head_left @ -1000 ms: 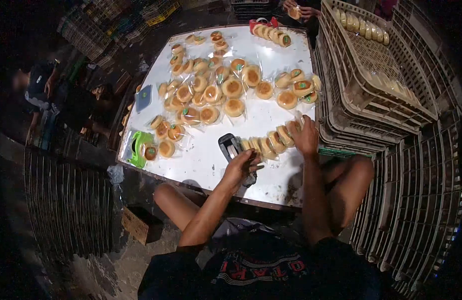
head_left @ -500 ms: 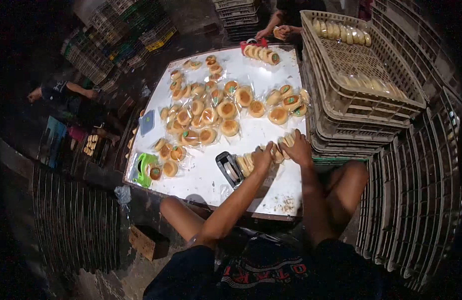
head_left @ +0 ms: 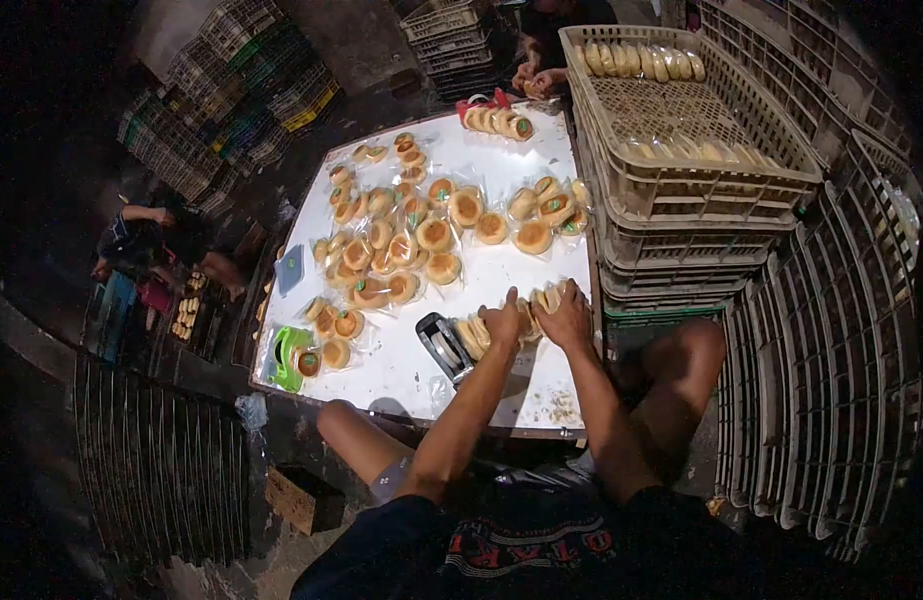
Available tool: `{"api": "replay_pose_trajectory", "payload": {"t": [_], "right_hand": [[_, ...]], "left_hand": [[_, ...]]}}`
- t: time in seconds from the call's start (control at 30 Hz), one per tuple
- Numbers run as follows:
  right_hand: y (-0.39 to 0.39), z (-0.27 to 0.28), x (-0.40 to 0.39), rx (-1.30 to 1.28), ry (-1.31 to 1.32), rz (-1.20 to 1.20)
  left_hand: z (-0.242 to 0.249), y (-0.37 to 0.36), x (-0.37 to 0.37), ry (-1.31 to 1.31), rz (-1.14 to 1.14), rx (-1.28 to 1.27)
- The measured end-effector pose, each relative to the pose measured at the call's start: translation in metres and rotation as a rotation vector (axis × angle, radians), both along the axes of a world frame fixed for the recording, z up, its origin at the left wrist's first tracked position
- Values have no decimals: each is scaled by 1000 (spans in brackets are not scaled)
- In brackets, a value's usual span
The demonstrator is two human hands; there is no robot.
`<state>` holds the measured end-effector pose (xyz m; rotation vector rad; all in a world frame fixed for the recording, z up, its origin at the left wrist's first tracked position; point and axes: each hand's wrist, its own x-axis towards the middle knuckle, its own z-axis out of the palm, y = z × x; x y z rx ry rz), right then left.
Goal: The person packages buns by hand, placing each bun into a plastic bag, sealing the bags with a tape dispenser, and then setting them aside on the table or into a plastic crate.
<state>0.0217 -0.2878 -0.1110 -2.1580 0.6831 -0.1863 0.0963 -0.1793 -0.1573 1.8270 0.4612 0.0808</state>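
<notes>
A row of round buns (head_left: 471, 336) in clear wrapping lies on the white tabletop in front of me. My left hand (head_left: 501, 323) grips the middle of the row from above, its fingers closed around the buns. At the right end, my right hand (head_left: 565, 318) is also closed over the buns, partly hiding them. A black tape dispenser (head_left: 443, 346) with a roll of tape stands against the row's left end, beside my left hand.
Many bagged buns (head_left: 381, 235) cover the middle of the table (head_left: 401, 385). A green tape dispenser (head_left: 286, 358) sits at its left corner. Stacked crates (head_left: 701, 200) rise on the right. Across the table are a co-worker's hands (head_left: 537, 80) and a red tape dispenser (head_left: 481, 101).
The whole view has shifted slightly, so the table appears further left. Both my hands stay on the bun row. The far co-worker's hands have come together, and the person at left has changed posture.
</notes>
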Motion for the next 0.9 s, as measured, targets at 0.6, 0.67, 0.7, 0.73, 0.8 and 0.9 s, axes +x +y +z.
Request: {"api": "replay_pose_trajectory", "payload": {"t": [0.6, 0.67, 0.7, 0.73, 0.8, 0.9], "right_hand": [[-94, 299, -15, -341, -1213, -120], [-136, 328, 12, -431, -1236, -139], [-162, 335, 30, -439, -1242, -151], [-188, 345, 44, -388, -1132, -158], [-234, 359, 69, -407, -1008, -178], [-300, 342, 101, -420, -852, -227]], "left_hand": [[358, -53, -50, -957, -634, -432], [377, -90, -21, -1004, -705, -426], [378, -113, 6, -1074, -679, -318], [387, -132, 17, -1070, -705, -347], [382, -185, 62, -1140, -674, -379], [386, -223, 74, -1085, -735, -190]]}}
